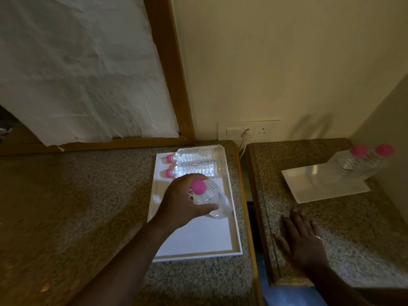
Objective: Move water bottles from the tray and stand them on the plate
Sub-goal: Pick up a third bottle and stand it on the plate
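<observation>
A white tray (198, 241) lies on the left granite counter. Two clear water bottles with pink caps lie on their sides at its far end, one (198, 153) behind the other (194, 169). My left hand (181, 202) grips a third pink-capped bottle (212, 199), lifted and tilted above the tray's middle. On the right counter sits a white square plate (320, 184). Two bottles stand upright on its far right corner, one (351, 162) beside the other (375, 161). My right hand (302, 237) rests flat, fingers spread, on the right counter in front of the plate.
A narrow gap (251, 208) separates the two granite counters. A wall socket (248, 130) with a white cable sits behind the gap. A wood-framed panel covered with white sheet (77, 69) leans at the back left. A wall (379, 120) bounds the right counter.
</observation>
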